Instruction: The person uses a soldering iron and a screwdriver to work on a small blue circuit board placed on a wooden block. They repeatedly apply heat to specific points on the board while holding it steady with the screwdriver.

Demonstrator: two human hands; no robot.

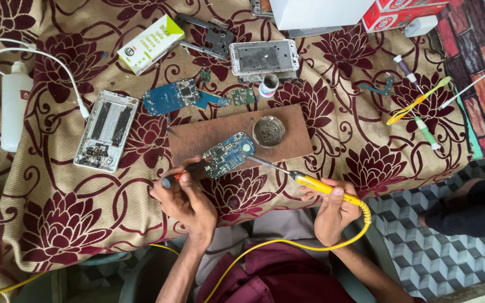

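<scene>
A blue phone circuit board (228, 154) lies on a brown wooden board (209, 134) near the table's front edge. My left hand (183, 199) grips a small screwdriver (176, 177) with a red and grey handle, its tip touching the circuit board's left end. My right hand (332, 210) holds a yellow-handled soldering iron (304, 179); its metal tip points left and ends just right of the circuit board. A yellow cord (287, 242) runs from the iron across my lap. A round metal tin (269, 131) sits on the wooden board behind the iron's tip.
On the floral cloth (85, 207) lie a white phone frame (105, 130), another blue circuit board (169, 96), a grey phone housing (264, 57), a green-white box (150, 44), a white bottle (13, 106) and brushes (416, 101). Another person's foot (467, 207) rests on the tiled floor at right.
</scene>
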